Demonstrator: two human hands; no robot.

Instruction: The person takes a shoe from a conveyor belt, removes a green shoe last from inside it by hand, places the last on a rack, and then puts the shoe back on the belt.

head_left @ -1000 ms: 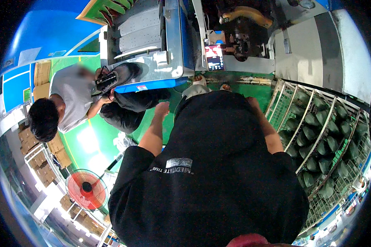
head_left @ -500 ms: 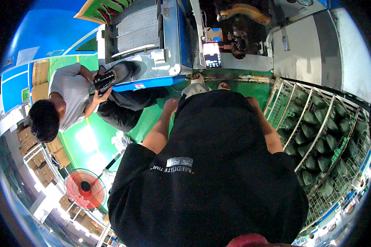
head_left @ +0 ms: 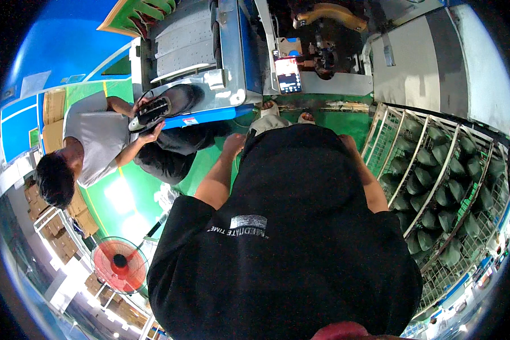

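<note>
- Green floor (head_left: 119, 195) lies underfoot, with a blue-and-grey machine (head_left: 232, 56) ahead on the left and a grey panel (head_left: 405, 73) ahead on the right.
- Left hand (head_left: 236, 143): fingers look loosely curled, just beside the black shirt (head_left: 300, 226); from where I stand I cannot tell whether it grips anything.
- Right hand (head_left: 347, 141): close by the shirt's other edge and partly covered by it, so I cannot tell how far open it is or what it holds.
- Off beyond the right arm, apart from it, stands a wire rack (head_left: 434, 292) full of dark shoe-shaped pieces (head_left: 428, 220).
- A co-worker (head_left: 96, 127) at the left holds a dark shoe (head_left: 153, 113) in both hands.
- Writing: pale lettering beside a light patch (head_left: 249, 222) on the shirt, upside down to me; a small sticker (head_left: 190, 120) on the machine's blue edge; a lit phone (head_left: 289, 75), its screen text too fine to read.
</note>
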